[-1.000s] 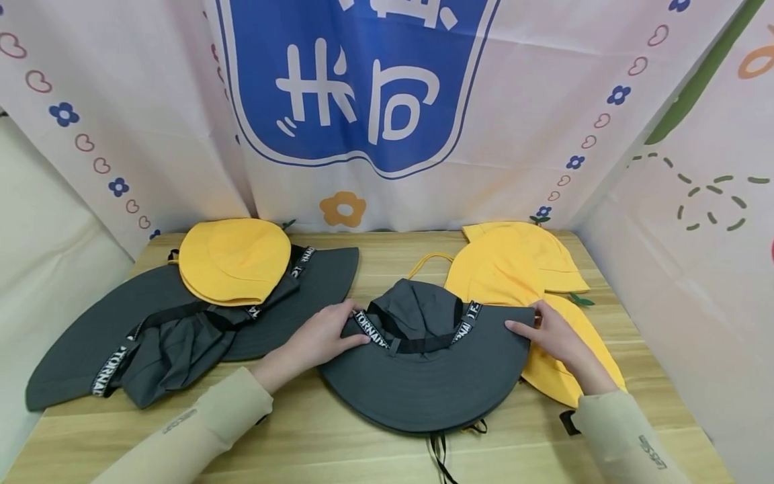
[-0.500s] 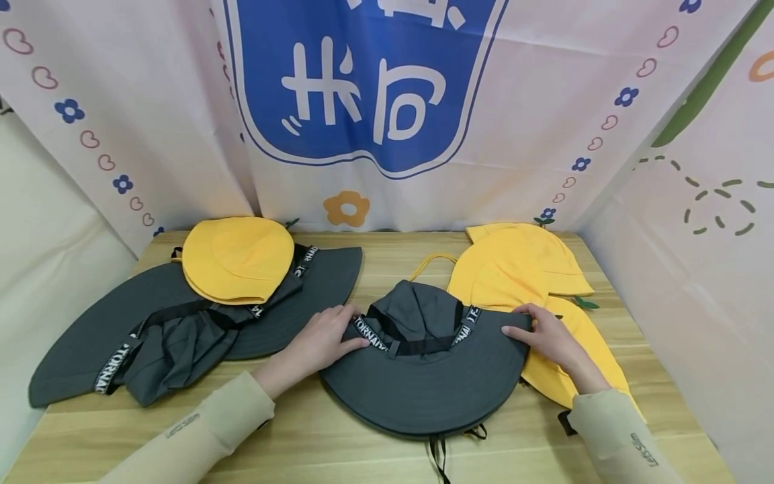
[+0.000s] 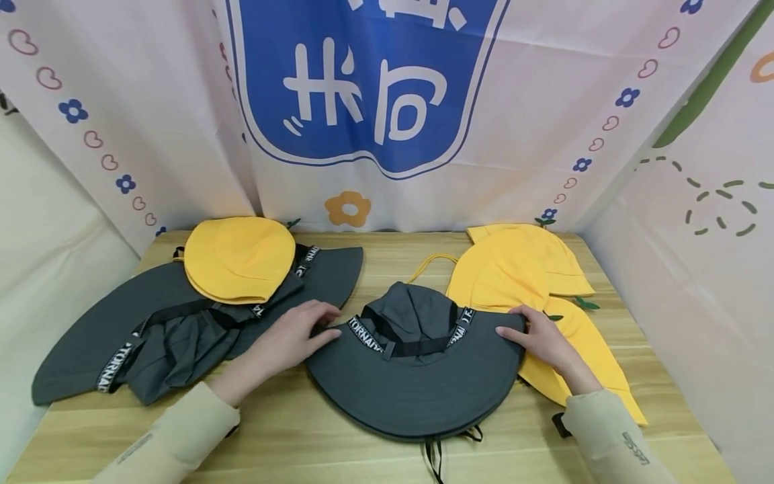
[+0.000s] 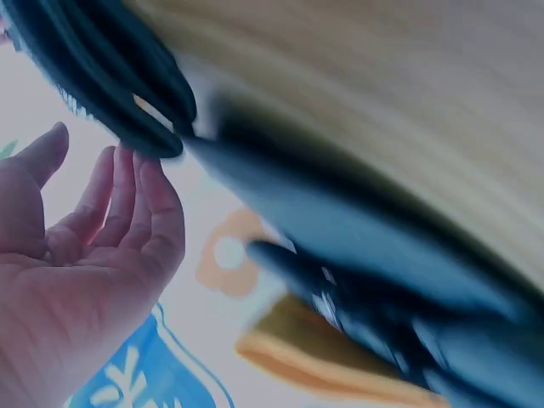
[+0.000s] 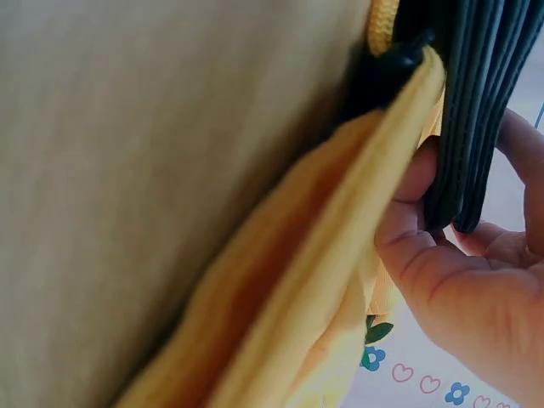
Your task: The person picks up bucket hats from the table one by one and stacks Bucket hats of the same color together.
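Observation:
A dark grey wide-brimmed sun hat lies folded in the middle of the table, its crown toward the back. My right hand pinches the right corner of its brim; in the right wrist view the layered brim sits between thumb and fingers. At the left corner my left hand has its thumb and fingers apart. The left wrist view shows that hand's fingertips at the brim edge; whether they touch it I cannot tell.
Several yellow hats overlap at the right, under and beside my right hand. Left, more dark grey sun hats lie overlapped with a folded yellow hat on top. Black cords trail from the middle hat toward the table's front. A printed curtain hangs behind.
My left hand has let go of the brim's left corner and drawn back to the left. The grey hat has shifted slightly left, with my right hand still on it.

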Demonstrator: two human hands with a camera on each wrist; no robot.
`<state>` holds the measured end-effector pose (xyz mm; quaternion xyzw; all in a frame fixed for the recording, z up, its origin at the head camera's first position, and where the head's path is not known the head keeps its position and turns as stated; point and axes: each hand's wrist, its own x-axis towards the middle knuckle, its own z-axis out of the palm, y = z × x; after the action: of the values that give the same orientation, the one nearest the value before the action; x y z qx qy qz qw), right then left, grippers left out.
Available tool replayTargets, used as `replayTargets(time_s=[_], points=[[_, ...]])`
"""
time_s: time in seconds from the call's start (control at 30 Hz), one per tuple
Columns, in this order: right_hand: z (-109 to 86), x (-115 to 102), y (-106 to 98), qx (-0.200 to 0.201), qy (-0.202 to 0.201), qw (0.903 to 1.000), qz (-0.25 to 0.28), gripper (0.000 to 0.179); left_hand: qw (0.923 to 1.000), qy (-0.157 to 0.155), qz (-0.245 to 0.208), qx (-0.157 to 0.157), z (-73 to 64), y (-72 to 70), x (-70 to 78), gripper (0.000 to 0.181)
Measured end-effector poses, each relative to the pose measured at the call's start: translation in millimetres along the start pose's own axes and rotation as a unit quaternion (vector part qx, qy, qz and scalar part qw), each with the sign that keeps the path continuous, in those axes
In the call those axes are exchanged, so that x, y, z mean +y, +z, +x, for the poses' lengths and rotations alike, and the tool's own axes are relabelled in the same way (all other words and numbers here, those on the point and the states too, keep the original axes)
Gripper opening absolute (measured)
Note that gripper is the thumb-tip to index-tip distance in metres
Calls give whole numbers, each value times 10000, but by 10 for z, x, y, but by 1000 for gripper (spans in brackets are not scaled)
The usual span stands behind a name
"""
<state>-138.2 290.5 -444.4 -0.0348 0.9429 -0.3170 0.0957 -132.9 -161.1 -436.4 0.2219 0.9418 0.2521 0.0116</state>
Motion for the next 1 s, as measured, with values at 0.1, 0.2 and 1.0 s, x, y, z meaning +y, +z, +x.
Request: replayTargets(time_s=[0.1, 0.2, 1.0], points=[[4, 3, -2, 18, -17, 10000, -28, 45, 9999, -52, 110, 87, -112, -151, -101, 24], [9, 10, 1, 32, -21, 10000, -40, 44, 9987, -215, 447, 117, -241, -292, -200, 22], [12, 3, 30, -15, -2, 9999, 137, 43, 9429, -134, 3325, 146, -743, -220, -466, 36]])
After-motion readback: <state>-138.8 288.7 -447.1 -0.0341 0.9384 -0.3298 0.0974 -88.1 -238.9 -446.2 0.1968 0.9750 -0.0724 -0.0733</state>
